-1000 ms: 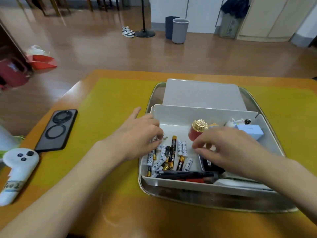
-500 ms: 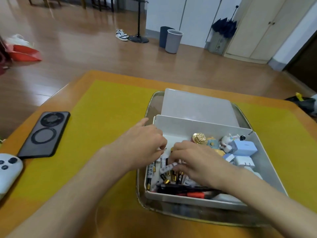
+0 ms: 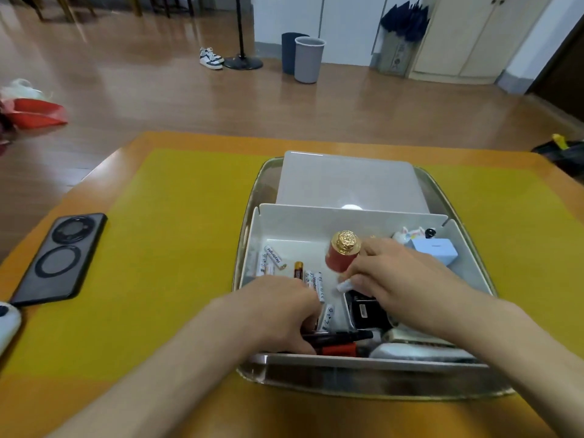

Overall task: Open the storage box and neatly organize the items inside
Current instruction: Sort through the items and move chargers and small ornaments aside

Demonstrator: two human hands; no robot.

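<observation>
Our left hand (image 3: 278, 314) curled over batteries (image 3: 316, 284) in open storage box (image 3: 467, 248), grip unclear; right hand (image 3: 398, 276) pinches white battery (image 3: 343, 285).

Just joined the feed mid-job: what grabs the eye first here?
Both hands are inside the open white storage box at centre. The right hand pinches a small white item beside the red jar with a gold cap; the left hand is among loose batteries and pens.

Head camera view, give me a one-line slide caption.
Both hands, left hand and right hand, sort loose batteries inside the open white plastic storage box.
</observation>
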